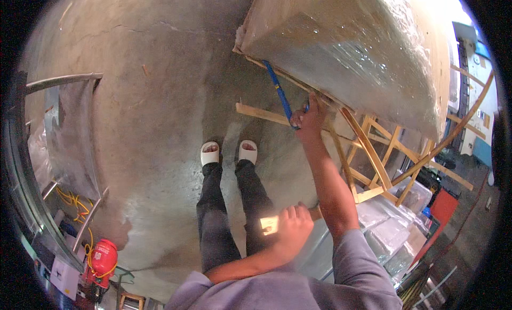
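Note:
My right hand (310,117) reaches forward, its fingers closed around the lower end of a long blue tool (280,91) with a yellow band. The tool's far end meets the lower edge of a big crate (341,43) wrapped in clear film; its exact kind is unclear. Close to my body, my left hand (296,227) is closed on what looks like a pale piece of wood (269,225). One bright end shows beside the wrist, and the fingers hide its middle. Just left of my right hand, a wooden slat (261,113) juts out from under the crate.
Wooden frames (373,155) lean right of my right forearm, above film-wrapped packages (386,230). A long curved strip (453,142) crosses the far right. On the left stand a metal-framed rack (69,80) and a red canister (103,259) with a yellow hose. Concrete floor (154,112) lies underfoot.

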`<state>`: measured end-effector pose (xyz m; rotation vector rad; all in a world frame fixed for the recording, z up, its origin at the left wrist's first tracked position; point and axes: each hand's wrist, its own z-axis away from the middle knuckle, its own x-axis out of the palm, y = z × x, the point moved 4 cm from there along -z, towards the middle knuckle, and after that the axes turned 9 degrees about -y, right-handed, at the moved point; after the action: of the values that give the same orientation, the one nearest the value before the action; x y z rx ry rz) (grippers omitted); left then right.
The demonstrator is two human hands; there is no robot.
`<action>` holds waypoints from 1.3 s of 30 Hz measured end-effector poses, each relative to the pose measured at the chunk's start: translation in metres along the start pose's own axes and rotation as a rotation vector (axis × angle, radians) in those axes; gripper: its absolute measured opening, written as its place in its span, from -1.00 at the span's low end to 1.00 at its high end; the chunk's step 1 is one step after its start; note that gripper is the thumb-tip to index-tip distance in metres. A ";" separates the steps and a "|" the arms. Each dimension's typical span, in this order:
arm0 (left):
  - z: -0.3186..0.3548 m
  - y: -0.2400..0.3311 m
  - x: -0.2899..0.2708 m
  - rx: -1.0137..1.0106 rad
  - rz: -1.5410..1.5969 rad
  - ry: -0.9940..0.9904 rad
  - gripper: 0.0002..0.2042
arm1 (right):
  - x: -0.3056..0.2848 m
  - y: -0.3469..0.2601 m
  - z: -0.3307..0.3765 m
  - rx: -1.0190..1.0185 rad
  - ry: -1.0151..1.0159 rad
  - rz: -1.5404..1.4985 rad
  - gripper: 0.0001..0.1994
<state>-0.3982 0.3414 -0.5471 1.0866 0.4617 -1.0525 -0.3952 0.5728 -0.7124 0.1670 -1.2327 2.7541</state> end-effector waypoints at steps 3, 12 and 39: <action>0.004 -0.004 0.013 -0.030 -0.024 -0.004 -0.90 | 0.011 0.016 -0.007 0.060 0.131 0.094 -0.54; 0.015 -0.027 0.071 -0.045 0.101 -0.146 -0.67 | 0.020 0.073 0.000 -0.030 0.201 0.145 -0.54; -0.027 0.035 0.038 -0.069 0.210 0.223 -0.87 | 0.061 -0.110 -0.103 -0.615 -0.566 1.331 -0.40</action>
<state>-0.3456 0.3501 -0.5700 1.1692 0.5455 -0.7297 -0.4440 0.7265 -0.6903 0.0570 -3.2112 3.0169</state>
